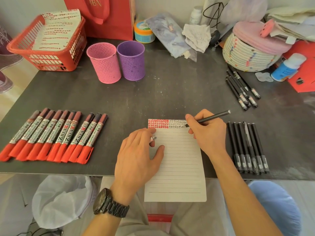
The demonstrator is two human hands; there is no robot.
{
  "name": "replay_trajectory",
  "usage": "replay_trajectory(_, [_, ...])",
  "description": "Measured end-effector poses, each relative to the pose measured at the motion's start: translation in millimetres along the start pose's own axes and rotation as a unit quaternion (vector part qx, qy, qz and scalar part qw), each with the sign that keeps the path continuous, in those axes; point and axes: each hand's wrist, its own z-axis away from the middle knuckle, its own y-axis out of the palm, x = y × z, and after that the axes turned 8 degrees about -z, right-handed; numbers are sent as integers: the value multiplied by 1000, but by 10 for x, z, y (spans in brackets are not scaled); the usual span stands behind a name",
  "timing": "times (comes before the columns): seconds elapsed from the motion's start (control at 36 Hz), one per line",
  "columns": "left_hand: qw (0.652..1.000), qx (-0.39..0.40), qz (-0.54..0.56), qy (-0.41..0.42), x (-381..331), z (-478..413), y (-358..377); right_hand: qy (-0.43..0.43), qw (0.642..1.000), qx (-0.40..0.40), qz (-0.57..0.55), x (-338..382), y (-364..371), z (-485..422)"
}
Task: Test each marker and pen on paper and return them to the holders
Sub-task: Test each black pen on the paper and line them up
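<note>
The right hand (208, 132) grips a black pen (213, 117), its tip touching the lined paper (177, 167) at the far right corner, beside rows of black scribbles and red blots. The left hand (138, 155) lies palm down on the sheet's left side, fingers pinching a small pen cap (152, 138). About 10 red markers (51, 137) lie in a row at the left of the dark table (153, 96). 6 black pens (247, 147) lie just right of the paper, with a looser pile of pens (242, 89) farther off. The pink holder (104, 63) and purple holder (131, 60) stand upright side by side at the far left
</note>
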Motion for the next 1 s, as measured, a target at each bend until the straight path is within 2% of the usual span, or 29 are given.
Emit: replay_trajectory(1.0, [1000, 7, 1, 4, 10, -3, -6, 0, 1000, -6, 22, -38, 5, -12])
